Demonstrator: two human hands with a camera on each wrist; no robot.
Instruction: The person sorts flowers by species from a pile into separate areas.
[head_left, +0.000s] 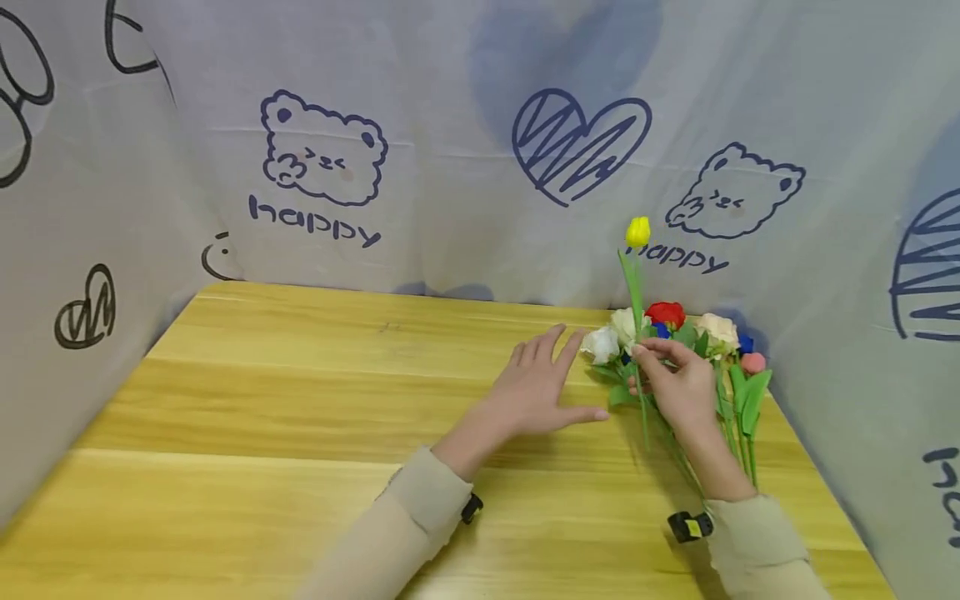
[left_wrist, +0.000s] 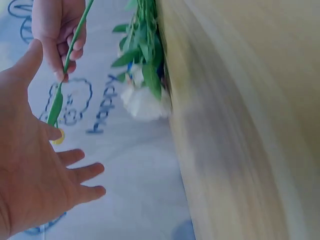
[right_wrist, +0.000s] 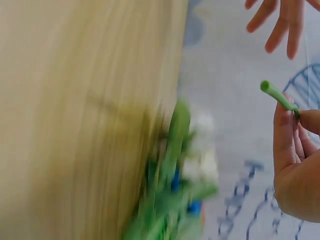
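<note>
My right hand (head_left: 681, 387) pinches the green stem of a yellow tulip (head_left: 637, 232), bloom up, above the other flowers. In the right wrist view the cut end of that stem (right_wrist: 272, 91) sticks out past the thumb and fingers. To the left, my left hand (head_left: 536, 387) is spread with straight fingers, thumb toward the tulip stem, holding nothing. Behind and beside the right hand lie white roses (head_left: 602, 344), a red flower (head_left: 665, 314), a cream rose (head_left: 718, 333) and a pink flower (head_left: 753, 362), with blue bits among green leaves.
The flowers lie on a wooden table (head_left: 285, 392) near its back right corner. White cloth (head_left: 450, 208) with drawn bears and hearts stands behind and at both sides. Each wrist wears a small black device, such as the one at the right cuff (head_left: 688, 527).
</note>
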